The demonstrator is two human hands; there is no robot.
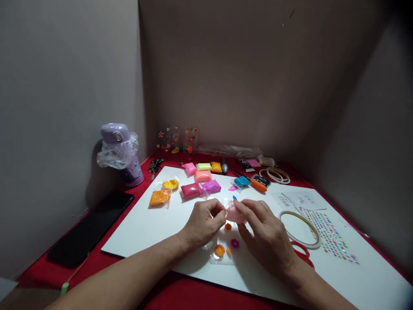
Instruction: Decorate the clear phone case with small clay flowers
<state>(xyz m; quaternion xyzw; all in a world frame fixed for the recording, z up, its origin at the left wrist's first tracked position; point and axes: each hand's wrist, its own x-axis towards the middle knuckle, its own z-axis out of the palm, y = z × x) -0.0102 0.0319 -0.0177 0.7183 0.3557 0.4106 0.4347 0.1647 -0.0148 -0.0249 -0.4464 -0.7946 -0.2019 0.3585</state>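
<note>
Over the board [138, 224], the pinched left hand [201, 223] and half-curled right hand [267, 232] grip pink clay [235, 215] that slack fingers could drop onto flowers [220, 250].

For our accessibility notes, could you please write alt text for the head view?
Two hands, left and right, hold a pale pink piece above a white board. Small clay flowers lie beneath, bright clay packets behind, and gem stickers to the right. A purple bottle stands at left.

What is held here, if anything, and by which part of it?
A pale pink packet: left fingers at its left edge, right fingers around its right side.
</note>
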